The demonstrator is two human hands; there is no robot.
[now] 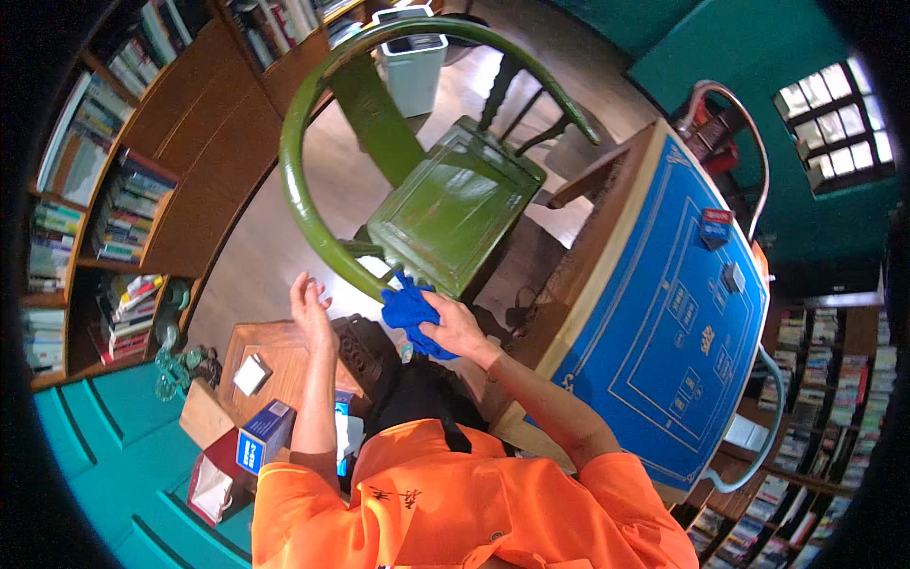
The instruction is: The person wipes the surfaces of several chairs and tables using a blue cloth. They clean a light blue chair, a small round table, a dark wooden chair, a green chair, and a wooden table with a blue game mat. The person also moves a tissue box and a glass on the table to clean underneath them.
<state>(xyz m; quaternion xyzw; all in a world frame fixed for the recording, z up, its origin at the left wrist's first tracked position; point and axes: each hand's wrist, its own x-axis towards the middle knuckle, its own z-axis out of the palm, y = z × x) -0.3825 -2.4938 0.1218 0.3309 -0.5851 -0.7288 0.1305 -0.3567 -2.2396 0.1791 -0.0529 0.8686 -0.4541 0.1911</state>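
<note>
Your right hand (459, 327) grips a bunched blue cloth (408, 313) at the near end of the curved rail (297, 185) of a green chair (455, 204). Your left hand (310, 305) is raised near that rail, loosely spread. To your right stands a desk (614, 232) with a blue cover (616, 356) (a red-and-blue box (716, 228) sits toward its far side). Full bookshelves (142, 204) curve along your left.

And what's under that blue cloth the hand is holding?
The glossy green curved chair rail runs up to the crumpled blue cloth in the right hand. Whatever lies directly underneath is covered.
</note>
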